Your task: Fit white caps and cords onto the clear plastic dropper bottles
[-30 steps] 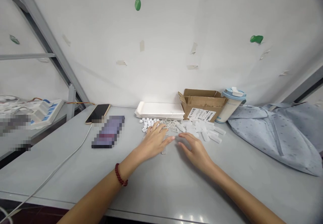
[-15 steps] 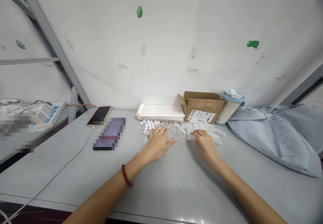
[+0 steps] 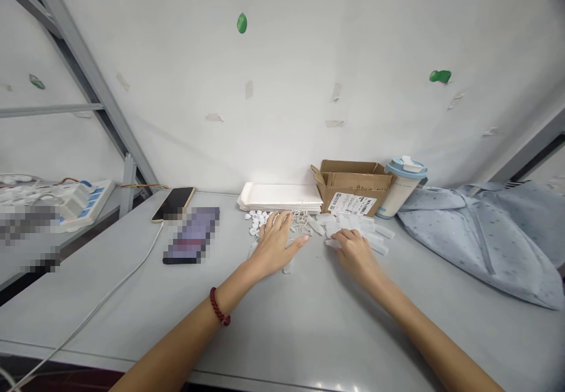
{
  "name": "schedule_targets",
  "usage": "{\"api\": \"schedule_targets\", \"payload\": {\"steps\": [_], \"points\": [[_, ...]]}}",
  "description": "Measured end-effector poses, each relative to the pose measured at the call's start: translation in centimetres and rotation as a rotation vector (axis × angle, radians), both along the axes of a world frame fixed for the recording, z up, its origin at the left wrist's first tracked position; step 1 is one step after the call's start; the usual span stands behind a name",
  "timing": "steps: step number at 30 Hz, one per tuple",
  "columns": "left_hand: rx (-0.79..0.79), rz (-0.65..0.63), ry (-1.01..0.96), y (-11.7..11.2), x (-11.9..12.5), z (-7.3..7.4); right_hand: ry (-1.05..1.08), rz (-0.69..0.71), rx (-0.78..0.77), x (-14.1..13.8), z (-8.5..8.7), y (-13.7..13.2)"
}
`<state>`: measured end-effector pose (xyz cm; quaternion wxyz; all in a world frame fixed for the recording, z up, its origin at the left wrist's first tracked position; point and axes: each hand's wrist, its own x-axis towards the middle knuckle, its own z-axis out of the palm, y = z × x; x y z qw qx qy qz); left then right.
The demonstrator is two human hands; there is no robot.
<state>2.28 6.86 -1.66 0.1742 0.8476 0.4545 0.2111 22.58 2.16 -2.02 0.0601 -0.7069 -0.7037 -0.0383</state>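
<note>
My left hand [image 3: 274, 249] is open, fingers spread low over the table, beside a pile of small white caps [image 3: 256, 222] and partly covering them. Thin off-white loops of string [image 3: 302, 221] lie just beyond its fingertips. A clear plastic piece [image 3: 288, 267] shows under the thumb side of this hand. To the right, my right hand [image 3: 356, 255] has its fingers curled down at the near edge of several translucent plastic tubes [image 3: 378, 243]. One pale tube end pokes out left of those fingertips; whether they grip it is hidden.
A stack of white trays or sleeves [image 3: 282, 196], an open cardboard box [image 3: 357, 186] and a lidded cup [image 3: 402, 189] stand along the wall. Pale blue fabric [image 3: 477, 239] lies at right. A phone [image 3: 174, 202] with a cable and a blurred purple item [image 3: 194, 233] are at left.
My left hand's fingers have come slightly closer together, and more of the clear piece below it shows. The right hand stays at the tubes, almost unmoved.
</note>
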Motion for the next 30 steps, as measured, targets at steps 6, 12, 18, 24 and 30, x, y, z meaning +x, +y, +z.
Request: {"api": "schedule_targets", "payload": {"steps": [6,12,18,24,30], "points": [[0.036,0.03,-0.007,0.1,-0.1,-0.1,0.013,0.031,0.059,0.1,-0.6,0.0],[0.142,0.034,-0.113,-0.1,0.0,0.5,0.05,0.06,0.111,0.1,-0.7,-0.1],[0.078,-0.039,-0.24,-1.1,-0.1,1.4,0.281,0.127,0.213,0.2,-0.7,-0.2],[0.045,-0.084,-0.321,-1.9,-0.3,2.2,0.45,0.192,0.328,-0.1,-0.6,-0.4],[0.012,-0.122,-0.355,-2.3,-0.4,2.4,0.454,0.289,0.406,-0.5,-0.8,-0.6]]}}
